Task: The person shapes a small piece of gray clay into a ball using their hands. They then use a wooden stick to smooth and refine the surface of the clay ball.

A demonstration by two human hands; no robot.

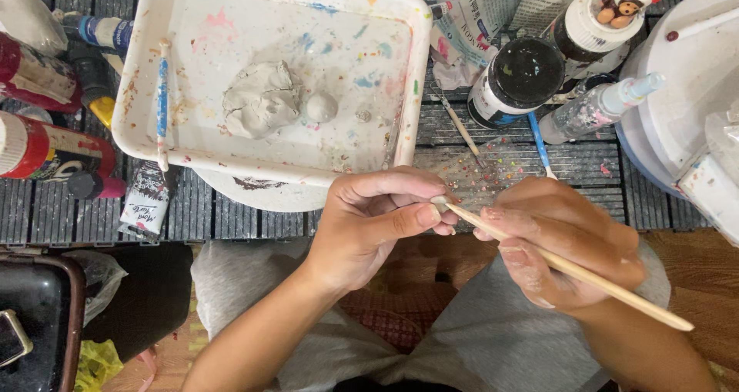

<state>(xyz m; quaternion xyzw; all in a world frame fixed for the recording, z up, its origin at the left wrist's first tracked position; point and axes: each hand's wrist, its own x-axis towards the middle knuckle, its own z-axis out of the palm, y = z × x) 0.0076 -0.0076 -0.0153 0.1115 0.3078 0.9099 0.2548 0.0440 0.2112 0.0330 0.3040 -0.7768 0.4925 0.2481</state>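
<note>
White tray [131,92] ahead, paint jars [517,80] right; lap open.

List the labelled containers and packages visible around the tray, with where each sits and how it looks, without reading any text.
Paint tube: lying below the white tray, flattened, white label, dark end.
Red bottles: far left, on their sides, red with pale labels.
Small blue tube: upper left, blue and white.
Black jar: right of the tray, round, white label band.
White-lidded jar: top right, small figurine on the lid.
Spray bottle: beside the black jar, clear, speckled.

Red labelled bottles [46,150] lie left; a white-labelled black jar [514,82] stands right; perhaps a paint tube [144,201] below.
</note>
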